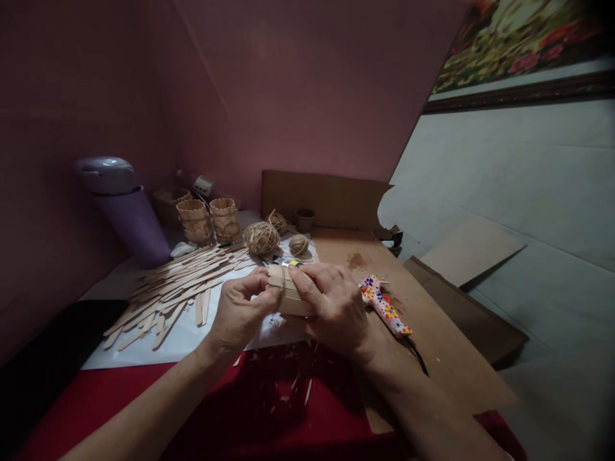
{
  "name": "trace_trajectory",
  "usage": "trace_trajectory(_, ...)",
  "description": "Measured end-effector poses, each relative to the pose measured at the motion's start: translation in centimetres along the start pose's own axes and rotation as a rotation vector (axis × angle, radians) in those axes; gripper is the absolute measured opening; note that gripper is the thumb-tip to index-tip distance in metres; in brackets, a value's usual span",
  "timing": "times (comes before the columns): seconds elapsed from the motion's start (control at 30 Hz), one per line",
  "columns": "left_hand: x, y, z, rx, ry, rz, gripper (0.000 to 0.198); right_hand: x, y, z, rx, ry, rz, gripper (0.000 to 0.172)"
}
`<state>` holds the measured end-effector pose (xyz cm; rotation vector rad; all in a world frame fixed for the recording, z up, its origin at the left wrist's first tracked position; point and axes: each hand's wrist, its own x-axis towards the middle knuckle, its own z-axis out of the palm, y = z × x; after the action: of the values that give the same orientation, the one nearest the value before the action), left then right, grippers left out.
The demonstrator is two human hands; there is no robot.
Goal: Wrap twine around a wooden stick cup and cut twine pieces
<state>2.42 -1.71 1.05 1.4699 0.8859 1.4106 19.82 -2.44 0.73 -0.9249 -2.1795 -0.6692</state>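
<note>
Left hand (247, 304): fingers pinching stick cup (296, 302) at twine (282, 282) band. Right hand (336, 307): fingers wrapped round cup's right side. imo hold twine snug, thumb flat, cup steady. Flowery glue gun (384, 304) right of cup, twine ball (262, 238) beyond it. Twine's loose end? Can't tell. Right fingers hide cup's far end.

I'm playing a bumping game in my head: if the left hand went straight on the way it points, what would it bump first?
The small wooden piece, which the left hand is touching, comes first. Just past it is probably the right hand, though depth is hard to tell here.
</note>
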Motion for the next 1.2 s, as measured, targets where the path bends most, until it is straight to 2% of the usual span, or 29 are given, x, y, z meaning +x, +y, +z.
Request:
trace_trajectory(0.23, -0.2, 0.1, 0.3, 0.030, 0.061, 0.017, 0.018, 0.1, -0.2, -0.1, -0.008, -0.004, 0.012, 0.058)
trace_trajectory(0.5, -0.2, 0.2, 0.4, 0.065, 0.046, 0.074, 0.020, 0.0, -0.1, -0.3, 0.041, -0.005, 0.029, 0.057)
trace_trajectory(0.7, -0.2, 0.1, -0.1, 0.064, -0.044, 0.078, 0.018, -0.1, 0.4, -0.3, 0.110, 0.015, 0.056, 0.062)
trace_trajectory(0.93, -0.1, 0.5, -0.1, 0.113, -0.045, 0.079, 0.019, -0.2, 0.7, -0.5, 0.108, 0.015, 0.043, 0.062)
trace_trajectory(1.07, 0.0, 1.1, -0.1, 0.159, -0.074, 0.106, 0.027, -0.1, 0.7, -0.6, 0.099, 0.013, 0.025, 0.061)
trace_trajectory(1.2, 0.2, 1.2, -0.3, 0.177, -0.118, 0.079, 0.024, -0.1, 0.7, -0.6, 0.090, 0.020, 0.001, 0.058)
